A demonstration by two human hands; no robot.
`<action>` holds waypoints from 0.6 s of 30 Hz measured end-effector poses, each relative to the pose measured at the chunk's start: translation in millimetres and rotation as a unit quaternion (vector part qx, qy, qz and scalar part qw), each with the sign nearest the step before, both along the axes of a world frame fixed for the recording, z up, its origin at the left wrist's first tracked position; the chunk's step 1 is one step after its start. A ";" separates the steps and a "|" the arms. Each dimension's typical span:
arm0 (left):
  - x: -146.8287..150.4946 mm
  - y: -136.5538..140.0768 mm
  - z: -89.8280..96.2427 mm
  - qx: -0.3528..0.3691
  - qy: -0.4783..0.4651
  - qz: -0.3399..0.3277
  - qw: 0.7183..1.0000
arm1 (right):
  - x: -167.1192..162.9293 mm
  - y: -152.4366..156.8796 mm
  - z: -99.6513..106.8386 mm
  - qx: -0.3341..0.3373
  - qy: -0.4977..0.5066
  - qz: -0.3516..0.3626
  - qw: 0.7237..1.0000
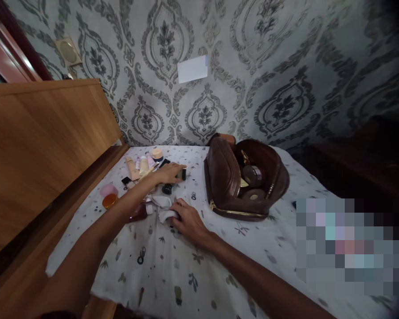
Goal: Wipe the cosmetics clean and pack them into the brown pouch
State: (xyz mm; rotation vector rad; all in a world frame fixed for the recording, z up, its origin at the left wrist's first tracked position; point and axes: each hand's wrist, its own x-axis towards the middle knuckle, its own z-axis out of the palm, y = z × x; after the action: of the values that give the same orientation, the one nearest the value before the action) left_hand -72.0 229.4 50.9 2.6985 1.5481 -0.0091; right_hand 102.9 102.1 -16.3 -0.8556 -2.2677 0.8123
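My left hand (169,173) is closed around a small container with a dark green or black end (184,174); most of it is hidden under the fingers. Below it, my right hand (189,220) pinches a white cloth or tissue (168,215) lying crumpled on the patterned cover. Between the hands sits a small black round item (167,189). A dark red bottle with a white cap (138,213) lies left of the cloth. Beyond my left forearm are pale tubes (143,165), a jar with a peach lid (157,154) and an orange-lidded jar (110,201).
An unzipped brown leather bag (221,173) stands to the right, with a dark jar (252,175) and other items inside. A wooden panel (46,155) borders the left side. The patterned wall (202,110) rises behind. A blurred-out patch covers the lower right.
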 end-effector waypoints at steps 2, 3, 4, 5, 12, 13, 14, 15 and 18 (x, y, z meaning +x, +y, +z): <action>9.8 -5.0 -3.3 0.001 0.015 0.009 1.000 | 0.0 0.0 0.2 -0.001 0.000 -0.001 1.000; 12.6 -7.0 -4.3 0.004 0.014 0.014 1.000 | 0.0 0.1 0.3 -0.001 0.001 0.001 1.000; 14.2 -8.7 -5.0 0.007 0.009 0.018 1.000 | 0.0 0.2 0.4 -0.001 0.002 0.002 1.000; 14.9 -9.9 -5.2 0.009 0.005 0.022 1.000 | 0.0 0.3 0.4 0.000 0.002 0.003 1.000; 16.5 -14.5 -8.1 0.017 -0.030 0.047 0.998 | 0.7 0.5 1.2 -0.005 0.005 0.004 1.000; 17.1 -15.0 -9.6 0.017 -0.034 0.044 0.998 | 0.9 0.2 1.8 -0.006 0.006 0.005 1.000; 17.5 -15.4 -11.2 0.016 -0.037 0.040 0.998 | 1.1 -0.2 2.4 -0.007 0.006 0.006 1.000; 17.8 -15.8 -12.9 0.015 -0.042 0.034 0.998 | 1.2 -0.5 3.2 -0.008 0.006 0.006 1.000; 17.3 -16.9 -16.7 0.015 -0.067 0.013 0.998 | 1.0 -1.2 4.9 -0.010 0.001 0.005 1.000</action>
State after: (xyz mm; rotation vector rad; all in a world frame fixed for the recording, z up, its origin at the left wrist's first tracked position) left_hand -54.7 212.5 34.2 2.6393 1.5564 0.1913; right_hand 103.8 100.9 -11.4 -0.8533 -2.2678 0.8399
